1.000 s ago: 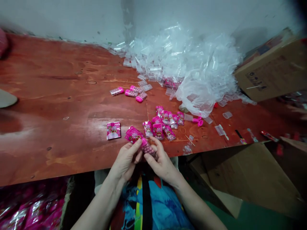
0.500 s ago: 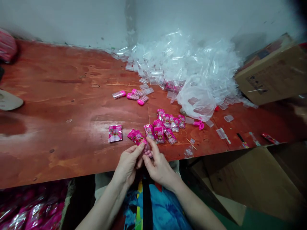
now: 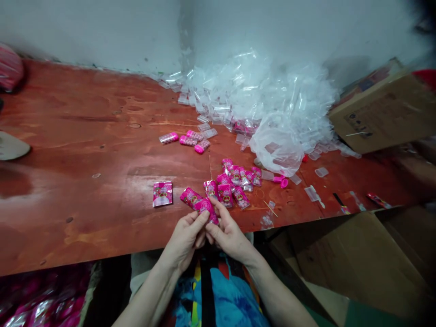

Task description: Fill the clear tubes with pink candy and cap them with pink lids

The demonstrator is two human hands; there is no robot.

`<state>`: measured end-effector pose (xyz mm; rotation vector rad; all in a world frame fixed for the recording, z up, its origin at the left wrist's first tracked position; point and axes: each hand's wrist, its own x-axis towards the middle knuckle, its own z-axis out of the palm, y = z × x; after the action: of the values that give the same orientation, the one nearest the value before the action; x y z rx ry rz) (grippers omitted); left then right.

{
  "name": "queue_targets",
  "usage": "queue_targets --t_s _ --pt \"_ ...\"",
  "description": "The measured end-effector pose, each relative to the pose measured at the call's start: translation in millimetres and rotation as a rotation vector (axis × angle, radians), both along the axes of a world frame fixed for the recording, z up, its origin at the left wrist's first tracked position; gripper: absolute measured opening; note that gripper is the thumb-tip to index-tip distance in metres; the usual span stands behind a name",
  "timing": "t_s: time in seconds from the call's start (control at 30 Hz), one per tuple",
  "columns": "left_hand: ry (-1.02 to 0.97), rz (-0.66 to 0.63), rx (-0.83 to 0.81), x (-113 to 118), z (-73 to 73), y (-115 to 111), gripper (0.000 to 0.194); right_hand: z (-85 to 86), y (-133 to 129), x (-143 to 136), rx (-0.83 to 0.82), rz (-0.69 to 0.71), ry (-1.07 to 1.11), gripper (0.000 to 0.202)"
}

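Note:
Between my hands, above the table's front edge, is a small candy container in a shiny pink printed sleeve [image 3: 205, 206]. My left hand [image 3: 185, 236] pinches its left side with the thumb on top. My right hand [image 3: 230, 236] grips the other side, index finger along the upper edge and thumb near the bottom. Just beyond lies another pink-sleeved pack [image 3: 190, 197]. Several more sleeved packs [image 3: 225, 195] are heaped to the right. On the left lies a flat square pink sleeve [image 3: 162, 194]. Farther back are several clear containers of pink candy balls [image 3: 188, 141] with pink caps.
A large heap of clear plastic containers [image 3: 252, 91] lies against the wall, with a white plastic bag [image 3: 275, 150] in front. A cardboard box [image 3: 381, 111] stands right. A thin stick [image 3: 270, 209] lies near the edge. Pink packs [image 3: 44, 304] fill a container below left.
The pink sleeve now covers the held container, whose candy balls were showing at its lower end before. Both hands stay in nearly the same place.

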<state>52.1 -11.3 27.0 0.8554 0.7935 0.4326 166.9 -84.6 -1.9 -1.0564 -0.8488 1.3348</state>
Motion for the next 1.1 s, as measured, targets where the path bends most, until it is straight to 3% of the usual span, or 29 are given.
queue_targets --t_s 0.07,0.2,0.33,0.47,0.57,0.67,0.77,0.9,1.0,1.1 --pt "0.029 0.002 0.012 3 -2.0 0 0.041 2.2 2 2 0.020 -0.030 -0.168 0.064" --pt "0.155 -0.055 0.116 -2 -2.0 4 0.041 17.1 2 20 0.048 -0.096 -0.712 0.060" --pt "0.394 0.090 0.551 -18 1.1 15 0.035 23.7 4 46 0.003 -0.315 -1.087 0.056" --pt "0.570 0.294 1.083 -22 -7.7 31 0.033 11.0 10 59 -0.046 -0.338 -1.388 0.058" --pt "0.566 0.270 1.208 -9 -22.3 42 0.037 6.6 15 61 -0.107 -0.439 -1.490 0.056" --pt "0.475 0.182 1.217 8 -33.0 51 0.031 17.2 27 65 -0.060 -0.531 -1.563 0.040" --pt "0.398 0.102 1.214 19 -31.5 58 0.025 38.5 61 72 0.083 -0.577 -1.604 0.033" --pt "0.358 -0.019 1.171 13 -17.4 59 0.023 61.1 138 83 0.029 -0.331 -1.797 0.032" --pt "0.414 0.053 1.212 -8 -9.6 65 0.022 62.6 194 89 0.062 -0.176 -1.882 0.032" --pt "0.520 0.228 1.303 -35 -7.6 76 0.020 55.2 221 86 0.115 -0.077 -1.916 0.029"
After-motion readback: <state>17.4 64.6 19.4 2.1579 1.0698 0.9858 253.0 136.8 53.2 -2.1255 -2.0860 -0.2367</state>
